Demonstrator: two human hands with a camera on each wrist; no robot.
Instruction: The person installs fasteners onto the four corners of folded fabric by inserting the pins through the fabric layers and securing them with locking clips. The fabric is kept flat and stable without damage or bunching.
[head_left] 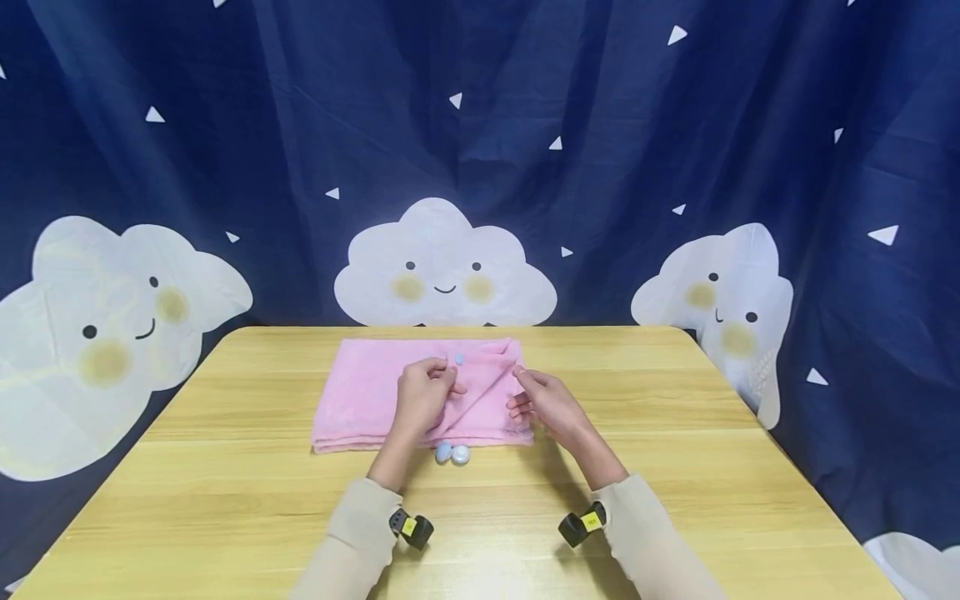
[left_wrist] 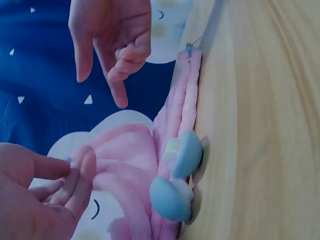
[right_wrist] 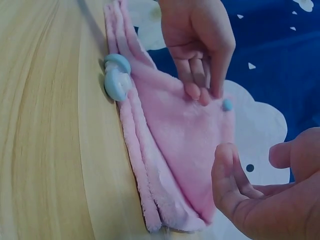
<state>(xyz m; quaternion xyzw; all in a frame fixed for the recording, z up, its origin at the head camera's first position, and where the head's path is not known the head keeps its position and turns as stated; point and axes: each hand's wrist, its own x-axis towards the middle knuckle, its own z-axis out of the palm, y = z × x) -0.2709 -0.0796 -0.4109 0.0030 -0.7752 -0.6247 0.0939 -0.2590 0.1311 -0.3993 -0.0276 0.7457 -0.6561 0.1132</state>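
A folded pink plush cloth (head_left: 367,387) lies on the table, its right part lifted into a slanting fold. My left hand (head_left: 423,396) pinches the raised part, close to a small light-blue knob (right_wrist: 227,105) on the cloth; its fingertips partly hide the grip. To the right, my right hand (head_left: 551,408) hovers by the cloth's right edge, thumb and fingers apart with nothing between them in the right wrist view. Two light-blue, mushroom-shaped pieces with pale stems, one left (head_left: 444,452) and one right (head_left: 461,455), lie against the cloth's front edge.
The wooden table (head_left: 225,500) extends around the cloth on all sides. Behind it hangs a dark blue curtain (head_left: 600,167) with printed clouds. A small blue bit with thin metal (left_wrist: 190,47) shows at one end of the cloth. Each wrist wears a black strap camera.
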